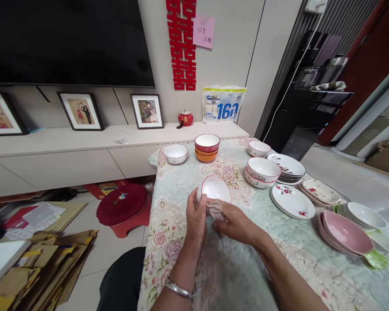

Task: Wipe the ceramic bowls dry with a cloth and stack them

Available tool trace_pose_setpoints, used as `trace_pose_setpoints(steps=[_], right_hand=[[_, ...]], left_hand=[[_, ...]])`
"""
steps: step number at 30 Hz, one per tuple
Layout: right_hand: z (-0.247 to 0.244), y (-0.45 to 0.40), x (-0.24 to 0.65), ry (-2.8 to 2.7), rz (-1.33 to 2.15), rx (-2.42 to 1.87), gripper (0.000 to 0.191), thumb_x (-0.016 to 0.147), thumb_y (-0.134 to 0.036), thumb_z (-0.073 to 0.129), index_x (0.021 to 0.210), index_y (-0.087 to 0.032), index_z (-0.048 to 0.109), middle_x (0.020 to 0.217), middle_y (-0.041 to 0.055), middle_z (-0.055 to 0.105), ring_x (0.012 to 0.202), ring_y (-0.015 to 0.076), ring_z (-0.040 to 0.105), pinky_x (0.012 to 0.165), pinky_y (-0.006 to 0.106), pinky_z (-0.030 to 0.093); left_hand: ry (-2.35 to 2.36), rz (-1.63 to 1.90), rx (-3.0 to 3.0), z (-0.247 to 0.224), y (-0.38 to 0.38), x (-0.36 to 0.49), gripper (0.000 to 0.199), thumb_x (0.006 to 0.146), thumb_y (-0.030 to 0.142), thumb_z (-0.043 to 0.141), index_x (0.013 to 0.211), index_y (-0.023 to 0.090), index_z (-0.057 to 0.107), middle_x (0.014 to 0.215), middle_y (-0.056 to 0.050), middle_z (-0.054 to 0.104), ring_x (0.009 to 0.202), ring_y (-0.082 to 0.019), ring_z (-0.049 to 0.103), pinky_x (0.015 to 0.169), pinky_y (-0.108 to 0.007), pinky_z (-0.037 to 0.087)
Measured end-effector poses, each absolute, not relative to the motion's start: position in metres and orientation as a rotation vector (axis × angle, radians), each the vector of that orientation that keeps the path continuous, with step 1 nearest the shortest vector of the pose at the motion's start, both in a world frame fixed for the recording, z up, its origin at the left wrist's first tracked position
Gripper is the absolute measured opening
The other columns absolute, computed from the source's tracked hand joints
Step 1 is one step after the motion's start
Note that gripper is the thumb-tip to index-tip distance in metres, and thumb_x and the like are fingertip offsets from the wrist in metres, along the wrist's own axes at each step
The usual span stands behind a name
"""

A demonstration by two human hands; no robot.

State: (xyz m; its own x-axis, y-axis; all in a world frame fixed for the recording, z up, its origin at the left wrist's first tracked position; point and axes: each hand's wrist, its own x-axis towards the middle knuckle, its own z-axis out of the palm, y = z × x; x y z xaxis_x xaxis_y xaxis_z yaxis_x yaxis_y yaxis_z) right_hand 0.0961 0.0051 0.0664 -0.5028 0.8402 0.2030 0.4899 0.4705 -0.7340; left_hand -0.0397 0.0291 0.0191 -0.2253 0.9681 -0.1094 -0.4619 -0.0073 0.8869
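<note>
A white bowl with a thin red rim [216, 188] is tilted toward me above the table. My left hand [197, 214] grips its left side, thumb over the near rim. In my right hand [235, 222] is a bunched beige cloth [216, 211], pressed close to the bowl's near edge. Beyond them stands a stack of bowls [207, 147], red-patterned on top and orange below. To its left sits a single white bowl [175, 153]. Two stacked white bowls [263, 172] stand to the right of my hands.
Along the table's right side are stacked flowered plates [292, 201], dark-patterned plates [285, 167], pink leaf-shaped dishes [346, 233] and pale green-handled bowls [366, 216]. A floral cloth covers the table [168, 224]. A red stool [125, 207] and flattened cardboard [55, 263] are on the left floor.
</note>
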Motion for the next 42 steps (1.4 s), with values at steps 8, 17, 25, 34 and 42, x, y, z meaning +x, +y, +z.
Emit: trace_pose_setpoints(steps=[8,17,25,34,42], right_hand=[[0.049,0.014,0.101,-2.421,0.243,-1.433,0.008,0.086,-0.016,0.056,0.087,-0.017,0.064,0.092,0.0082,0.069,0.094,0.0232,0.061,0.103,0.047,0.034],[0.051,0.010,0.086,-2.066,0.665,-1.242,0.016,0.086,-0.019,0.059,0.101,-0.022,0.062,0.099,0.0029,0.068,0.088,0.0189,0.062,0.077,0.028,0.047],[0.052,0.016,0.106,-2.480,0.083,-1.426,0.023,0.074,0.000,0.051,0.085,-0.014,0.065,0.109,0.0144,0.064,0.101,0.0260,0.056,0.087,0.037,0.043],[0.047,0.011,0.083,-2.012,0.607,-1.223,0.021,0.084,-0.014,0.056,0.104,-0.020,0.058,0.104,0.0046,0.063,0.094,0.0191,0.059,0.081,0.028,0.046],[0.059,0.008,0.095,-2.578,0.077,-1.467,0.034,0.077,0.003,0.044,0.098,-0.015,0.063,0.117,0.0131,0.062,0.107,0.0242,0.056,0.103,0.044,0.033]], left_hand=[[0.984,1.465,0.624,0.018,0.030,-0.038,0.061,0.074,0.043,0.075,0.126,0.021,0.053,0.123,-0.010,0.064,0.101,-0.021,0.065,0.085,-0.031,0.051],[0.920,1.441,0.710,0.016,0.026,-0.033,0.056,0.079,0.044,0.069,0.127,0.020,0.055,0.119,-0.009,0.066,0.105,-0.023,0.063,0.090,-0.032,0.048],[0.877,1.425,0.666,0.018,0.029,-0.033,0.053,0.077,0.044,0.071,0.122,0.019,0.057,0.115,-0.008,0.068,0.101,-0.021,0.065,0.088,-0.030,0.049],[0.818,1.402,0.728,0.023,0.023,-0.029,0.057,0.077,0.037,0.074,0.127,0.021,0.053,0.120,-0.009,0.066,0.108,-0.023,0.063,0.093,-0.032,0.048],[0.870,1.433,0.780,0.016,0.030,-0.031,0.048,0.080,0.048,0.067,0.114,0.015,0.058,0.103,-0.009,0.069,0.094,-0.021,0.066,0.086,-0.034,0.051]])
